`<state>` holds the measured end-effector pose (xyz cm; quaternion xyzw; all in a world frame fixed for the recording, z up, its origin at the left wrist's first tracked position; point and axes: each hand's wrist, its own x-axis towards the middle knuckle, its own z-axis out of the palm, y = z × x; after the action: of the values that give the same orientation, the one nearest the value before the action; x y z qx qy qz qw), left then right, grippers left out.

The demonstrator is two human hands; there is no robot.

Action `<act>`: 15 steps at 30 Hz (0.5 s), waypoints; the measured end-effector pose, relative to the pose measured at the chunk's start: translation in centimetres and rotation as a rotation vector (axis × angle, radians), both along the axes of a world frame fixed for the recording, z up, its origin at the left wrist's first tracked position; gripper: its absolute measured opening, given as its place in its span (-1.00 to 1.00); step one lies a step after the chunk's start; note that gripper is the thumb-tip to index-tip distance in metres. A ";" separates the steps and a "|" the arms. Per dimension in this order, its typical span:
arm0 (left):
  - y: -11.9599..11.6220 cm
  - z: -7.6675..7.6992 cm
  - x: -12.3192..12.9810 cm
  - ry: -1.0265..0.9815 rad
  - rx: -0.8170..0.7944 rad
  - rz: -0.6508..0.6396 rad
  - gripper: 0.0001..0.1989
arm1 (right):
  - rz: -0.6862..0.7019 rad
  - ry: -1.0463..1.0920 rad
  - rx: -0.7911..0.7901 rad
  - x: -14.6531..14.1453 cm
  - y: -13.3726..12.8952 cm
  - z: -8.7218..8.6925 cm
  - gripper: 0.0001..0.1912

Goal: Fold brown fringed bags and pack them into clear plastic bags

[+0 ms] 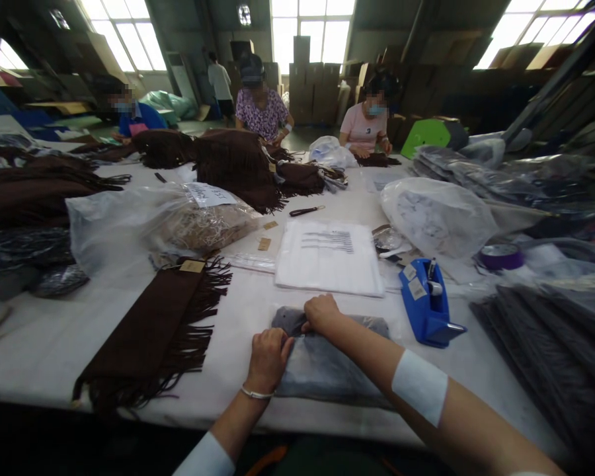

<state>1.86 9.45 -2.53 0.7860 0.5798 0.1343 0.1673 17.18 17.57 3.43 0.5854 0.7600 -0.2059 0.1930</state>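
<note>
In front of me on the table lies a clear plastic bag (337, 370) with a folded dark grey cloth item inside. My left hand (268, 360) is closed at the bag's left edge, its thumb along the film. At the upper edge my right hand (322, 313) pinches the plastic, fingers curled with the knuckles up. My own palm side and fingertips are partly hidden. Just beyond the bag sits a stack of white plastic bags (330, 268) with printed lines. To the left is a folded brown fringed scarf (143, 330) with a tan tag (192, 266).
A blue tape dispenser (424, 307) stands right of the bag. Several grey packed items (540, 350) are piled at the right edge. Left of centre, a plastic bag of strings (198, 225) lies below brown scarves (235, 162). Co-workers (262, 109) are across the table (238, 370).
</note>
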 end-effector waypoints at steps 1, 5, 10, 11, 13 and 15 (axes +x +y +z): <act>-0.1 0.0 0.0 -0.001 0.008 0.002 -0.81 | -0.018 0.017 0.054 0.4 -0.4 0.0 -0.46; 0.1 -0.2 0.2 -0.006 0.040 0.014 -0.79 | -0.025 0.166 0.142 1.7 -2.3 -1.3 -0.18; 0.4 -0.5 -1.3 -0.070 0.122 0.046 -0.73 | -0.177 0.220 0.193 5.9 -3.0 -2.0 -0.34; 0.5 -0.9 -1.9 -0.082 0.147 0.080 -0.66 | -0.203 0.220 0.197 6.9 -3.2 -1.7 -0.36; 1.2 -2.2 -3.0 -0.102 0.139 0.132 -0.53 | -0.228 0.228 0.171 8.7 -3.6 -0.9 -0.38; 2.5 -3.6 -3.5 -0.145 0.037 0.134 -0.58 | -0.233 0.233 0.111 9.7 -3.9 -0.6 -0.36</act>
<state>-1.65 11.95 -6.15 0.7367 0.6147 0.2125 0.1849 26.87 13.67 2.88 0.6515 0.7144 -0.2513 0.0458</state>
